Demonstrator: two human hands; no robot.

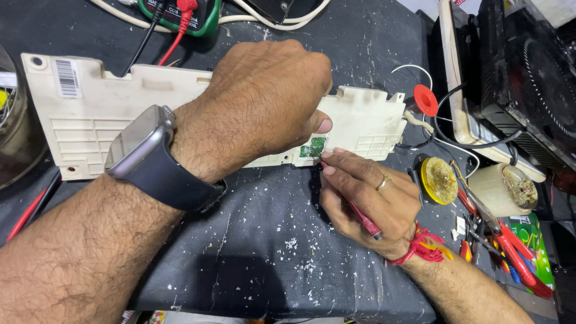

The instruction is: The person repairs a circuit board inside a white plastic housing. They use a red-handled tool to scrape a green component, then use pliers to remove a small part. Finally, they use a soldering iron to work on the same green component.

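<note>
Centrally in the frame, the left hand [264,102] lies closed over a long cream plastic panel [90,126], fingers curled over its upper edge and thumb pressed on its face, pinning it to the dark, white-flecked surface [270,252]. A dark watch [144,156] sits on that wrist. The panel stretches from upper left to right of centre, with a white sticker [67,78] near its left end and a small green board [313,147] set at its lower edge, just right of the left thumb. The right hand [372,204], at lower right of centre, is closed around a thin red probe [363,219], whose tip touches the green board; a ring [384,182] shows on one finger and red thread [420,249] wraps the wrist. At top centre a green meter [207,18] trails red and black leads. To the right lie a red round cap [426,100], a yellow tin [439,180], and red-handled pliers [516,255].
</note>
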